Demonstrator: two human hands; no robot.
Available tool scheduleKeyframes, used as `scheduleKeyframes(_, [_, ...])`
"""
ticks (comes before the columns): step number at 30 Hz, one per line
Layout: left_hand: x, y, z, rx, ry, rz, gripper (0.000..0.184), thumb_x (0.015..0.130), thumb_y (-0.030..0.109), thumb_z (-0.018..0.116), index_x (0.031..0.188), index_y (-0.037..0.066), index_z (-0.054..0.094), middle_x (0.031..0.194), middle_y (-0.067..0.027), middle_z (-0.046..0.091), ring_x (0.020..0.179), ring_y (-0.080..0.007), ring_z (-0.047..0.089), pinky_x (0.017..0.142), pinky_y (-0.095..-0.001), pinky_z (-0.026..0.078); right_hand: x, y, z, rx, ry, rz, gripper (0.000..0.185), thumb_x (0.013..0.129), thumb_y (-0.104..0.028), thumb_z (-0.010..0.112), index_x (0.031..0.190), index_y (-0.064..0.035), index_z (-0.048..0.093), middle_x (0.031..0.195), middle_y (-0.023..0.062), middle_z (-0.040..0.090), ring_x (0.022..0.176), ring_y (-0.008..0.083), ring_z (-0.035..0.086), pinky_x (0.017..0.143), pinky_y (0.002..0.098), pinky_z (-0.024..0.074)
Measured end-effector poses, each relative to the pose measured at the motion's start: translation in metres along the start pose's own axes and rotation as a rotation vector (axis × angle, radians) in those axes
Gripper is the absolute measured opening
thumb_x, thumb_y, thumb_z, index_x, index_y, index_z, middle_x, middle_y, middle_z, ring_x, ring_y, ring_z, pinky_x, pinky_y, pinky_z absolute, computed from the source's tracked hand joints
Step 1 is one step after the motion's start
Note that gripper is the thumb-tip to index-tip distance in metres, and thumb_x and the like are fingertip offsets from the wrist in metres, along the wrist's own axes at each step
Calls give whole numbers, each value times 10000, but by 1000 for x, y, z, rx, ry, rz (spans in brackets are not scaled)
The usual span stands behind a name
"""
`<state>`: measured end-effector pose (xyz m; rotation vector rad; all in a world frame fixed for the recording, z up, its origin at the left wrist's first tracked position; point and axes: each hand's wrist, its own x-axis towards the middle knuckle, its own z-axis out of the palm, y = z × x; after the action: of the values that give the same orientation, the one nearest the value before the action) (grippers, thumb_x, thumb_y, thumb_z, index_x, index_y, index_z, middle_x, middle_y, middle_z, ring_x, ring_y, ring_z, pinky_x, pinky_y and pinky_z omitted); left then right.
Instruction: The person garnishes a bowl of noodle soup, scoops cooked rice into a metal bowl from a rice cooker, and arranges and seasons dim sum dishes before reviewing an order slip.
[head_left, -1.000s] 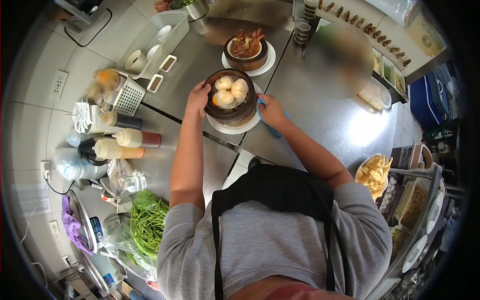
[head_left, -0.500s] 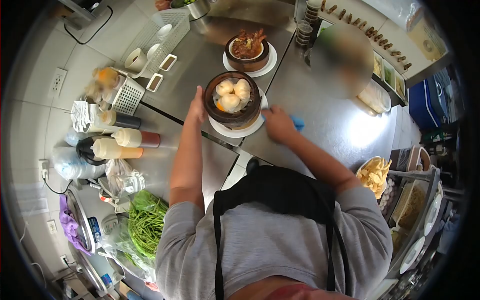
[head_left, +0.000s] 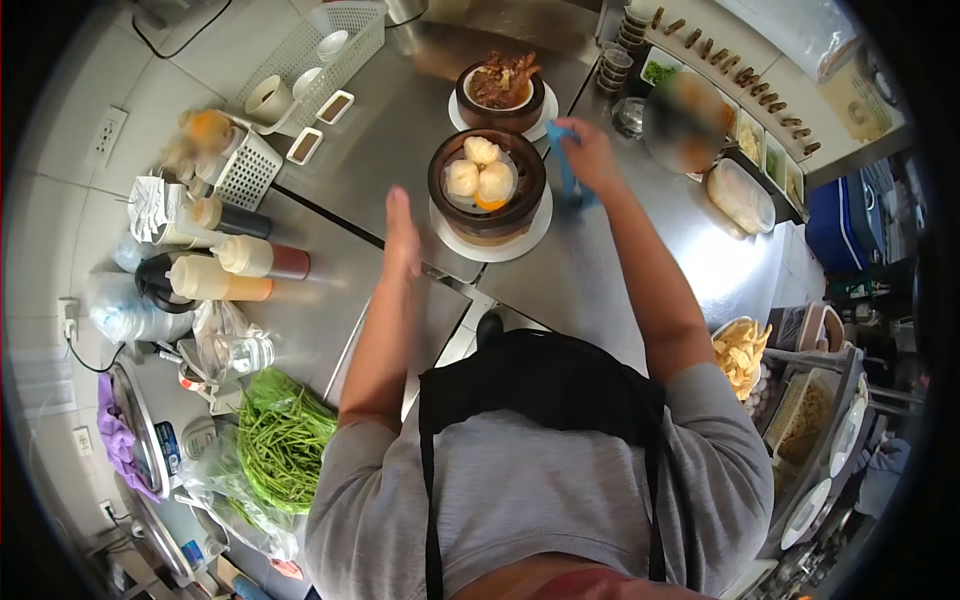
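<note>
A round dark steamer basket (head_left: 440, 190) holds several pale dumplings (head_left: 481, 178) and rests on a white plate (head_left: 545, 222). Left of it, clear of its wall, my left hand (head_left: 402, 235) is raised with fingers stretched out and nothing in it. My right hand (head_left: 587, 155) grips a blue cloth (head_left: 568, 180) to the right of the basket, near a second plate (head_left: 549, 105). On that plate stands another dark steamer (head_left: 513, 118) with a white bowl of brown, saucy food (head_left: 500, 85).
Two sauce dishes (head_left: 304, 146) lie by white perforated baskets (head_left: 250, 170). Squeeze bottles (head_left: 220, 278) and green beans (head_left: 285, 440) are at left. Stacked cups (head_left: 613, 68), a plastic tub (head_left: 741, 197) and a bowl of chips (head_left: 740, 355) are at right.
My left hand has let go of the steamer basket and moved slightly away from it. My right hand has left the basket and moved up and right with the blue cloth.
</note>
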<state>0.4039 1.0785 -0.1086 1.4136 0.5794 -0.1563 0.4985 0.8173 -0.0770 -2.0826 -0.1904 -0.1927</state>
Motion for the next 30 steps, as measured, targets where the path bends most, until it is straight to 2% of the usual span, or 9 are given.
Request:
scheduleKeyframes(5, [33, 60, 31, 173, -306, 340, 422, 852, 295, 418, 1199, 55, 399, 1103, -92, 492, 1020, -162, 437, 884, -288, 328, 49, -51, 14, -321, -180, -548, 252, 672, -29, 519, 898, -114, 594, 913, 105, 572, 868, 272, 540, 745, 354, 427])
scheduleKeyframes(8, [41, 67, 43, 240, -372, 312, 324, 862, 159, 407, 1158, 34, 441, 1067, -74, 521, 967, -135, 484, 841, -236, 365, 56, -70, 40, -572, -456, -545, 231, 661, -35, 525, 865, -114, 599, 895, 88, 575, 874, 257, 538, 728, 353, 431])
scheduleKeyframes(11, [41, 64, 44, 116, -365, 241, 307, 857, 103, 399, 1154, 36, 443, 1041, -76, 536, 924, -137, 509, 795, -242, 401, 62, -63, 37, -600, -536, -477, 221, 668, -37, 521, 858, -121, 598, 881, 82, 577, 876, 256, 537, 722, 361, 432])
scheduleKeyframes(14, [43, 59, 45, 21, -313, 211, 291, 848, 111, 427, 1126, 45, 480, 966, -73, 561, 837, -120, 521, 741, -238, 416, 35, -48, 16, -606, -396, -390, 232, 671, -38, 520, 877, -115, 593, 886, 91, 570, 862, 272, 538, 722, 369, 434])
scheduleKeyframes(16, [41, 58, 47, 23, -271, 231, 286, 847, 114, 429, 1118, 45, 488, 956, -68, 565, 830, -118, 522, 738, -236, 416, -2, -42, 8, -638, -244, -212, 241, 685, -38, 504, 903, -107, 580, 901, 108, 559, 828, 295, 541, 713, 377, 438])
scheduleKeyframes(20, [40, 52, 46, 9, -196, 251, 280, 844, 117, 435, 1106, 45, 499, 944, -61, 568, 818, -113, 523, 731, -228, 415, -80, -54, 7, -466, -39, -73, 253, 696, -4, 473, 924, -71, 560, 875, 153, 545, 827, 318, 521, 714, 380, 434])
scheduleKeyframes(26, [34, 50, 44, -33, -174, 249, 292, 840, 126, 444, 1116, 48, 496, 940, -55, 567, 812, -110, 518, 734, -223, 410, -116, -70, 28, -412, -108, -326, 242, 675, -27, 472, 881, -106, 572, 846, 103, 542, 826, 285, 515, 710, 372, 437])
scheduleKeyframes(29, [26, 54, 39, -20, -172, 233, 341, 842, 174, 452, 1159, 50, 454, 1043, -81, 527, 927, -137, 493, 785, -248, 400, -95, -61, -14, -491, -343, -284, 232, 671, -44, 488, 872, -109, 583, 857, 93, 544, 832, 284, 504, 724, 374, 433])
scheduleKeyframes(30, [24, 50, 35, -70, -146, 247, 376, 842, 208, 450, 1182, 52, 423, 1083, -90, 500, 974, -149, 466, 807, -264, 390, -92, -51, -27, -623, -318, -222, 235, 668, -49, 493, 875, -113, 587, 854, 91, 544, 832, 278, 509, 721, 370, 434])
